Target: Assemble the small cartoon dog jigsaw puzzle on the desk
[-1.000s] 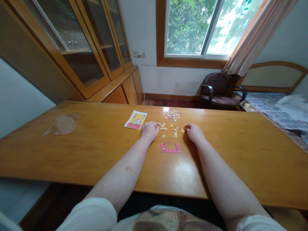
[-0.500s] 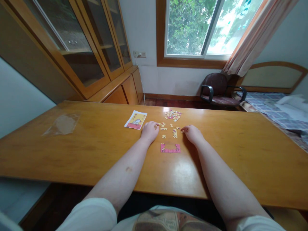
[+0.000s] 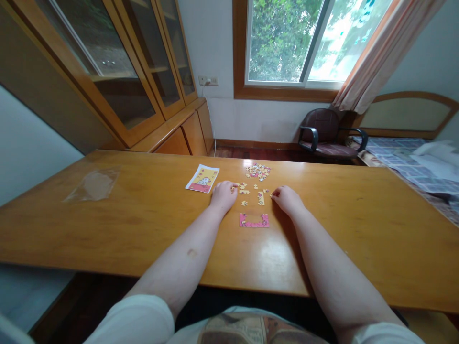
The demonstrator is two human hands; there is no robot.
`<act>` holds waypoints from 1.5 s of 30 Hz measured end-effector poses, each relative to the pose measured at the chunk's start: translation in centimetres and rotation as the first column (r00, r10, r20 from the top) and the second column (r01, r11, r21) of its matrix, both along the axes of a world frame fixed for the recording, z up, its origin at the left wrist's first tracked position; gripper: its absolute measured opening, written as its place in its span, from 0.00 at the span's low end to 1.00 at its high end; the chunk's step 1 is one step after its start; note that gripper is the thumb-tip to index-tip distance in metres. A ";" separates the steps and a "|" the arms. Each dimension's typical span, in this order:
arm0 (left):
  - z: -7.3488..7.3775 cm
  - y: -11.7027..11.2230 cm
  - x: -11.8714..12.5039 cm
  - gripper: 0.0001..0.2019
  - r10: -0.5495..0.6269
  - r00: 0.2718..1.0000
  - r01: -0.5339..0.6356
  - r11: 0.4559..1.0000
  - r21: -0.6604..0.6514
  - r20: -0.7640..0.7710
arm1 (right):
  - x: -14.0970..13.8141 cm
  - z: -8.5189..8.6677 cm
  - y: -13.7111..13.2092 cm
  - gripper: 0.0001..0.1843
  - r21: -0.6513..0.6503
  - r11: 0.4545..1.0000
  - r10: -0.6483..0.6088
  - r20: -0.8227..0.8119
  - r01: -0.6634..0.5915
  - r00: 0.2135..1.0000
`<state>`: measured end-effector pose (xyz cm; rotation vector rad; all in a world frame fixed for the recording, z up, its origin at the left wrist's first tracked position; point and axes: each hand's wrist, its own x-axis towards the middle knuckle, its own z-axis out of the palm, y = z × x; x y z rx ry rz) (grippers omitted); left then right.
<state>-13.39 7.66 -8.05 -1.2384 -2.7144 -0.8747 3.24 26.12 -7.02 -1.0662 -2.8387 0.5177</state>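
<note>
My left hand rests on the table beside the picture card, its fingers curled together over a small puzzle piece. To the right, my right hand pinches another small yellowish puzzle piece at the tabletop. Between the hands lie several loose yellow pieces, a joined upright yellow strip and a short joined yellow strip. A single piece sits below them. Nearer me is a joined pink U-shaped section. Beyond the hands is a heap of mixed pieces.
The picture card, yellow and pink with a white animal, lies left of the pieces. A clear plastic bag is at the far left of the wooden table. Behind stand a glass-door cabinet, an office chair and a bed.
My right hand's fingers have shifted very slightly at the piece beside them. My left hand and the laid-out puzzle pieces look the same.
</note>
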 end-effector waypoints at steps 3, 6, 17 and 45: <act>0.0 0.1 0.0 0.12 0.005 1.000 -0.005 1.000 -0.006 0.001 | -0.2 -0.6 0.3 0.08 -0.022 1.000 0.021 -0.023 -0.022 1.000; 0.0 0.1 0.0 0.13 0.004 1.000 -0.004 1.000 -0.022 -0.001 | -0.4 -1.1 0.6 0.08 -0.033 0.999 0.041 -0.034 -0.042 0.999; -0.2 0.0 0.0 0.13 0.002 1.000 -0.001 1.000 -0.024 0.008 | -0.1 -1.2 0.4 0.03 -0.208 0.977 0.006 -0.190 -0.046 0.982; 0.6 0.1 2.1 0.09 -0.362 0.926 0.374 0.920 0.121 -0.110 | -1.7 -1.6 -3.5 0.17 -0.630 0.692 -0.183 -0.624 -0.352 0.759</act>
